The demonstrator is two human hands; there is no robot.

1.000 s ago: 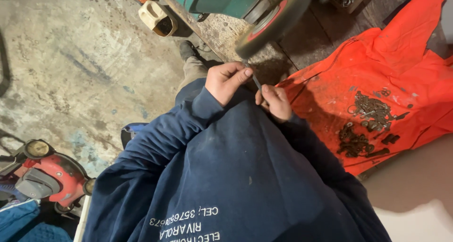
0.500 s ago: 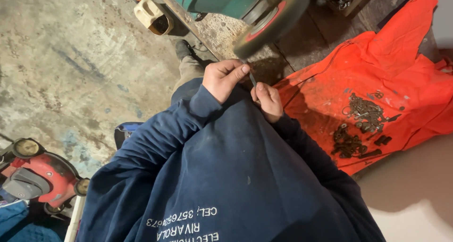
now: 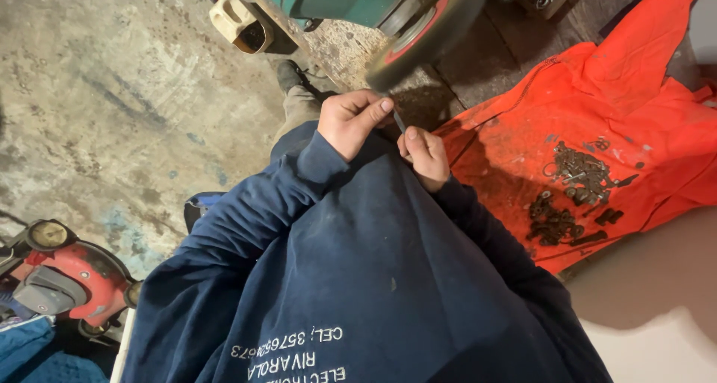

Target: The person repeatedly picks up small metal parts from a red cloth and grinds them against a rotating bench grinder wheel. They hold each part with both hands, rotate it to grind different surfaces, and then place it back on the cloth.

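Near us, a dark blue sweatshirt (image 3: 358,278) fills the view. Just beyond its cuffs, both hands meet close to the chest: the left hand (image 3: 352,122) has its grip clamped on the top of a thin metal rod (image 3: 399,119), thumb pressing it steady, while the right hand (image 3: 426,155) grips its lower end. Right of them, an orange cloth (image 3: 635,114) on the floor (image 3: 112,92) keeps a scatter of bolts (image 3: 579,170) together. Farther off, a green machine's wheel (image 3: 426,28).

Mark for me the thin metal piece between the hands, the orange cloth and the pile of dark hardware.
thin metal piece (image 3: 399,119), head view, its exposed middle.
orange cloth (image 3: 635,92), head view, bare upper part.
pile of dark hardware (image 3: 579,170), head view, centre of the upper heap.
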